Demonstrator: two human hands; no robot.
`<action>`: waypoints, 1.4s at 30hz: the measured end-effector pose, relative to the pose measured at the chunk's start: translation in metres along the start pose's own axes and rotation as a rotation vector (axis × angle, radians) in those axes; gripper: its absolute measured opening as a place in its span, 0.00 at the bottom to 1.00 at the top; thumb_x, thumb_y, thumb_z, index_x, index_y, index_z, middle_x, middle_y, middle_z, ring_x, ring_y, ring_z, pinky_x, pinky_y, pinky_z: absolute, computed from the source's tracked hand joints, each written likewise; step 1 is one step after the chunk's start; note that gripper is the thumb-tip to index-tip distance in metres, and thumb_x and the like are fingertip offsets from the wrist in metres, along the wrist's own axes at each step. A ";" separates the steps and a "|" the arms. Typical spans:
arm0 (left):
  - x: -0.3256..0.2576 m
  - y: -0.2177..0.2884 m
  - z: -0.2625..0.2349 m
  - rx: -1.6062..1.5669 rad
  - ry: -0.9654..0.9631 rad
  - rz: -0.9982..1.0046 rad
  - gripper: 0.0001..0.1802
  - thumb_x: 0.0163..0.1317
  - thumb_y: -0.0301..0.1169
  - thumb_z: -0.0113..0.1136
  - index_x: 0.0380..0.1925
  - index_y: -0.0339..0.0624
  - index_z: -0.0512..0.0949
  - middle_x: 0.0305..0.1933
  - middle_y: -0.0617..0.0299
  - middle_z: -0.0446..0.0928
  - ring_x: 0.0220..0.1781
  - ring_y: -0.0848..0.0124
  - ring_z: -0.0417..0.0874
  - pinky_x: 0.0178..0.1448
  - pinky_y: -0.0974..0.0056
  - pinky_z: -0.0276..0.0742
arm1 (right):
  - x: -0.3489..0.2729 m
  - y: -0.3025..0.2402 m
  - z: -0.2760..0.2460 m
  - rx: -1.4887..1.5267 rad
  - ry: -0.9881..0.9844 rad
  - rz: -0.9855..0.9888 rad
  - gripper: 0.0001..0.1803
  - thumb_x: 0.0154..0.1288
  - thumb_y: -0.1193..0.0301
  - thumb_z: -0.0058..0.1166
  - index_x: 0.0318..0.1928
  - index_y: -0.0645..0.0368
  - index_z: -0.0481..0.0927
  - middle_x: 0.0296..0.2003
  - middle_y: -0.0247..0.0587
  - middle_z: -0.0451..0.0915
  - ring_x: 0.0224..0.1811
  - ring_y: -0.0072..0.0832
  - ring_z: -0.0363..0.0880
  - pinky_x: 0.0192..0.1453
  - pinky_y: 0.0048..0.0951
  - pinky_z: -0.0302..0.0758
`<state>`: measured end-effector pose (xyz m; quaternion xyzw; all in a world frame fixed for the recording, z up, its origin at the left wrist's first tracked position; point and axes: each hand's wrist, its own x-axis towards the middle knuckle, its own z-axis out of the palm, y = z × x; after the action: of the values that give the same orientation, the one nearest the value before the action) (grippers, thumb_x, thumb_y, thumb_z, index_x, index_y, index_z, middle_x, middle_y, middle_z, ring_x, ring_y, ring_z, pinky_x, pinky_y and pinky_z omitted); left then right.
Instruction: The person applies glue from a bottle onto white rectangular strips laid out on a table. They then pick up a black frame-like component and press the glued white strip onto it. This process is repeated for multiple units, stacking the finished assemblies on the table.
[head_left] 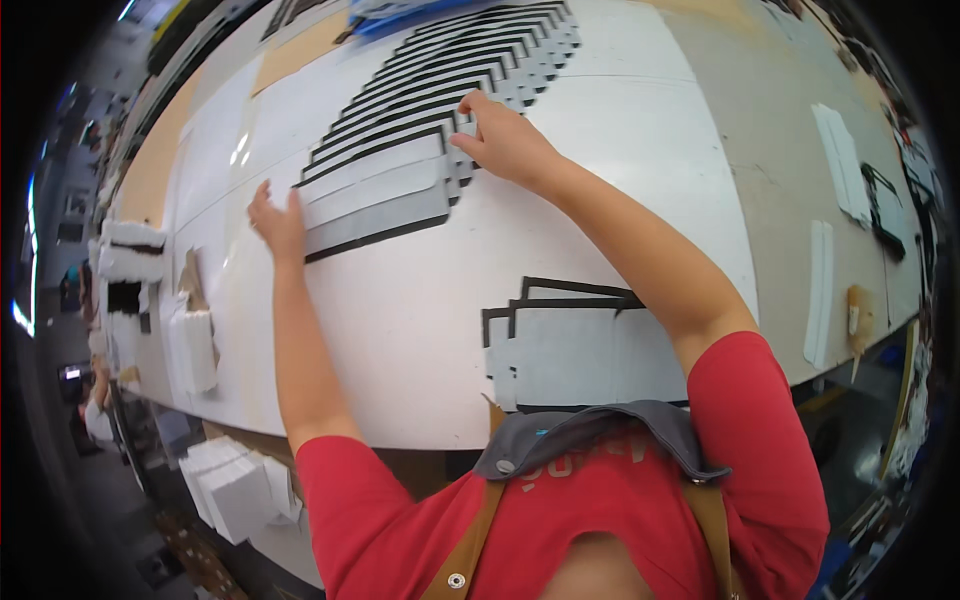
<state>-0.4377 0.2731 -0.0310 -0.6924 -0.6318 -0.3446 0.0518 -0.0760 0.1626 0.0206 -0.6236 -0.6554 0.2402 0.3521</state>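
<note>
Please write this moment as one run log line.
left hand: flat on near sheet | right hand: on fanned row of grey sheets | white table

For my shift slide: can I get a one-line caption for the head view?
Left hand and right hand press on a fanned row of grey black-edged flat sheets on a white table.

A packaging workshop, seen from above a long worktable (640,130)

Flat die-cut card blanks (440,90) lie fanned in rows across white sheets; stacked white cartons (235,485) sit below left, a worker in an apron (590,440) bending over.
</note>
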 end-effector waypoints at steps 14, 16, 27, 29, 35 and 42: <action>-0.038 0.186 -0.026 -0.374 -0.251 0.347 0.16 0.64 0.33 0.53 0.51 0.41 0.72 0.54 0.55 0.69 0.59 0.61 0.67 0.63 0.59 0.61 | -0.239 0.195 -0.278 -0.943 0.264 0.863 0.11 0.56 0.72 0.48 0.36 0.64 0.79 0.40 0.55 0.79 0.44 0.51 0.78 0.47 0.45 0.75; -0.047 0.216 -0.026 -0.425 -0.296 0.403 0.15 0.63 0.32 0.54 0.49 0.42 0.73 0.54 0.55 0.69 0.60 0.60 0.66 0.64 0.59 0.60 | -0.238 0.209 -0.280 -1.013 0.229 0.881 0.10 0.55 0.73 0.49 0.35 0.64 0.79 0.40 0.55 0.79 0.43 0.50 0.78 0.46 0.44 0.75; -0.115 0.267 -0.067 -0.666 -0.627 0.346 0.15 0.62 0.28 0.52 0.50 0.42 0.72 0.55 0.57 0.70 0.58 0.65 0.70 0.61 0.62 0.64 | -0.214 0.113 -0.275 0.096 0.710 0.441 0.09 0.59 0.70 0.52 0.34 0.65 0.73 0.24 0.39 0.76 0.19 0.22 0.74 0.24 0.22 0.72; -0.134 0.278 -0.067 -0.827 -0.823 0.232 0.18 0.63 0.27 0.52 0.53 0.39 0.70 0.55 0.56 0.70 0.57 0.65 0.71 0.60 0.63 0.65 | -0.207 0.071 -0.258 0.464 0.736 0.257 0.09 0.62 0.72 0.48 0.38 0.66 0.71 0.27 0.41 0.77 0.19 0.22 0.74 0.22 0.22 0.68; -0.171 0.321 -0.070 -1.247 -1.155 -0.398 0.34 0.62 0.35 0.56 0.65 0.37 0.55 0.62 0.48 0.62 0.60 0.64 0.69 0.62 0.61 0.67 | -0.199 0.011 -0.184 1.208 0.635 0.059 0.08 0.66 0.75 0.39 0.40 0.66 0.69 0.32 0.47 0.78 0.31 0.33 0.82 0.34 0.25 0.80; -0.197 0.286 -0.090 -1.493 -0.977 -0.613 0.21 0.62 0.29 0.58 0.52 0.33 0.65 0.46 0.52 0.73 0.39 0.70 0.77 0.44 0.67 0.74 | -0.236 0.014 -0.131 1.348 0.480 0.405 0.09 0.67 0.73 0.38 0.44 0.65 0.66 0.37 0.51 0.78 0.37 0.38 0.83 0.40 0.33 0.82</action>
<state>-0.2072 0.0059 0.0339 -0.4179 -0.3541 -0.3305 -0.7686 0.0268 -0.0849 0.0555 -0.4160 -0.1431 0.5075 0.7409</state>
